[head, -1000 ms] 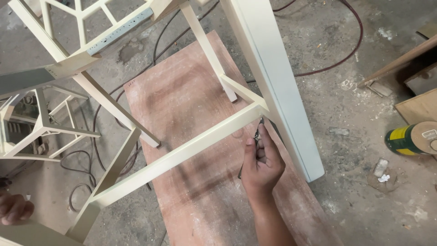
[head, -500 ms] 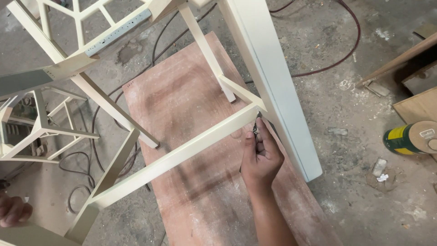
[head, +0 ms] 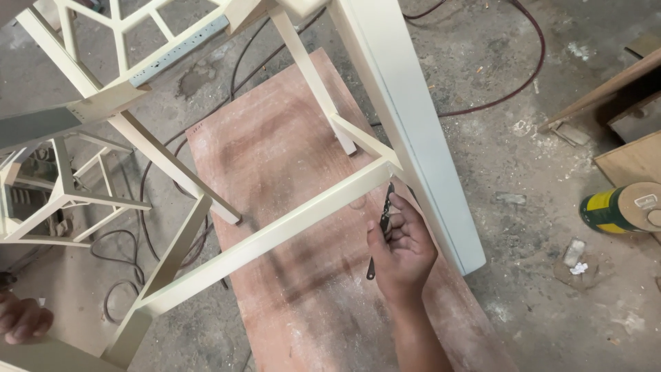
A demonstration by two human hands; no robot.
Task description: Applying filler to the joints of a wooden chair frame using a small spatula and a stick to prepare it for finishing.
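- The right hand (head: 403, 241) was seen nearest the camera, fingers curled shut around a slim dark metal tool (head: 383, 219), seemingly a small blade or scraper, though its exact kind could not be told.
- The tool's upper tip was held at the joint (head: 394, 165) where a cream-painted rail (head: 275, 231) met the thick pale leg (head: 413, 117) of an upturned furniture frame; its lower end stuck out below the palm.
- The left hand (head: 24, 320) was only partly caught at the lower left edge, fingers curled, just beside a corner of the frame; whether anything was gripped there could not be told.
- The frame was already coated in cream paint, and the work was judged to be late touch-up at this one joint; how much remained there could not be seen, and the other joints showed no sign either way.
- Beneath the frame a reddish plywood board (head: 289, 158) lay flat on the floor, dusted with pale residue.
- Further out, dark cables (head: 138, 200) were trailed over the concrete floor (head: 509, 138).
- A second cream lattice frame (head: 62, 200) stood at the left.
- A green and yellow can (head: 613, 209) lay on its side at the right, near wooden boards (head: 633, 158).
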